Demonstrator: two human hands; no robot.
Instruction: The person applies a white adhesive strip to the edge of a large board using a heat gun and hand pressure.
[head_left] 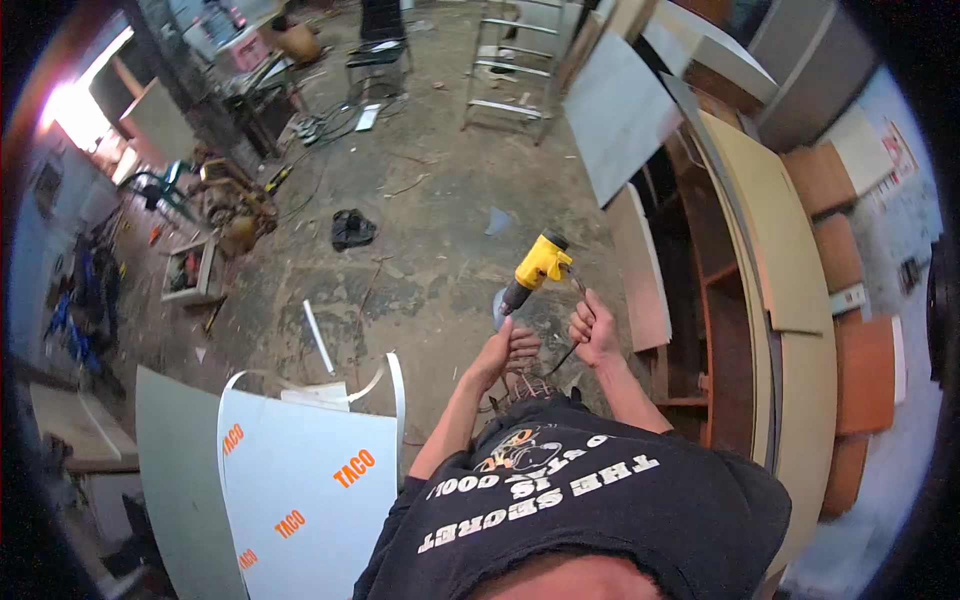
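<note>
In front of my body I hold a yellow and black corded power drill, tilted, with its dark front end pointing down and left. My right hand is closed around its handle, and a dark cord runs out below the fist. At the front end, my left hand has its fingers curled by the chuck and appears to grip its tip. Any bit there is too small to make out. Below both hands, coiled cord lies partly hidden by my dark shirt.
White laminate sheets stand at the lower left, with a white strip beyond. A crumpled black bag lies on the concrete floor. Brown cabinet frames and panels line the right. A stepladder and a chair are at the back.
</note>
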